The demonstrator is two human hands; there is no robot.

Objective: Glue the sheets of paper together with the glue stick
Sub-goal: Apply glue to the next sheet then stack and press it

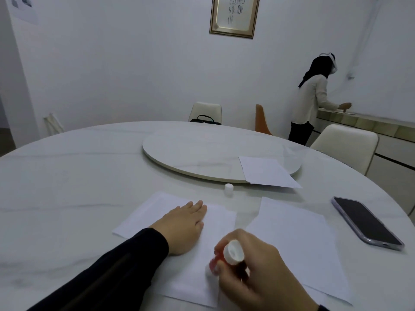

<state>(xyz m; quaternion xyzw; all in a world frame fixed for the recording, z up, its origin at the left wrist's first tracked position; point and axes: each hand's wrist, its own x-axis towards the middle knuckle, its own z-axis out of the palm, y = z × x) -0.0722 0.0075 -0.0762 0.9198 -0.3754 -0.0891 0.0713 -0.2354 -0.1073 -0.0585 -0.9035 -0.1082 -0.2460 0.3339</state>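
1. The single head-worn camera is looking forward and down across the round table (67, 176).
2. It is sitting close above the hands, with the far wall (134, 63) well beyond.

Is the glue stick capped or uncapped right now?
Uncapped: its cap stands alone on the table, and the right hand presses the glue stick to the paper.

On the round table (67, 187), the nearest sheet (170, 207) lies front and centre, with the left hand (183, 227) flat on it and the right hand (253, 270) holding the glue stick (221, 259) tip-down on its near part. A second sheet (296, 239) lies just to its right, and the phone (366, 223) lies farther right. Behind them stands the cap (228, 189), before the turntable (202, 151), on whose near right edge a third sheet (267, 171) rests.
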